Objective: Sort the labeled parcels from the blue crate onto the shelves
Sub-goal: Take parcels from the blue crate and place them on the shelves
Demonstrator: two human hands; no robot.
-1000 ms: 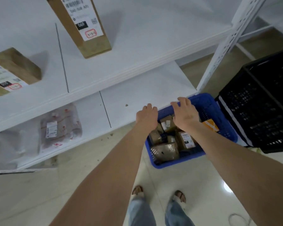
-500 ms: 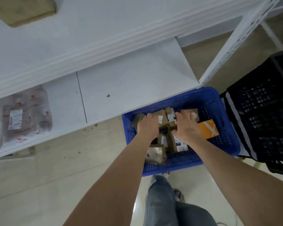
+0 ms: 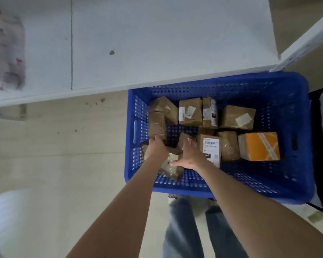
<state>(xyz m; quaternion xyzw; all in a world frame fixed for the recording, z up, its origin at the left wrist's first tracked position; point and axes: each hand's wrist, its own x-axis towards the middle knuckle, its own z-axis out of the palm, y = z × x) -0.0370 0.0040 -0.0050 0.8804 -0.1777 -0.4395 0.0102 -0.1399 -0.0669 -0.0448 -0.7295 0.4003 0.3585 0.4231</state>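
- The left hand (image 3: 157, 148) is set against a taped parcel (image 3: 156, 121) by the left wall of the blue crate (image 3: 222, 84); its grip cannot be told.
- The right hand (image 3: 190, 155) is spread open and empty; the parcel should be clasped from both sides, its label kept readable.

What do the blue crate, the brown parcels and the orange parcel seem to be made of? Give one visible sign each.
Blue crate: moulded plastic, judging by its glossy perforated walls. Brown parcels: likely cardboard, matte with sharp edges and paper labels. Orange parcel: probably printed card, smooth; uncertain.
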